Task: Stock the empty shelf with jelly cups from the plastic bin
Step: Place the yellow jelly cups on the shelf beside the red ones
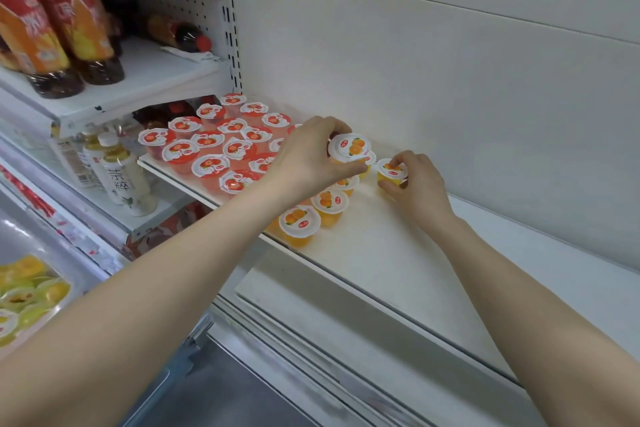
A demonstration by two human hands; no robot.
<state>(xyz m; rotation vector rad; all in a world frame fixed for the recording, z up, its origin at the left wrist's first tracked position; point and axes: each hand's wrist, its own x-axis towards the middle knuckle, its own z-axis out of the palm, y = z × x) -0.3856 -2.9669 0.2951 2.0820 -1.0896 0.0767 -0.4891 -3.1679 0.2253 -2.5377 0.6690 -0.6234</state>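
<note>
My left hand grips an orange jelly cup by its rim, held just above other orange cups on the white shelf. My right hand pinches a second orange jelly cup that stands on the shelf near the back wall. A short row of orange cups runs toward the shelf's front edge. Several red-lidded jelly cups fill the shelf's left part. The plastic bin with yellow and green cups shows at the lower left.
Dark drink bottles with orange labels stand on the upper left shelf. Pale drink bottles stand on a lower left shelf. The white back wall rises behind the cups. The shelf's right half is bare white surface.
</note>
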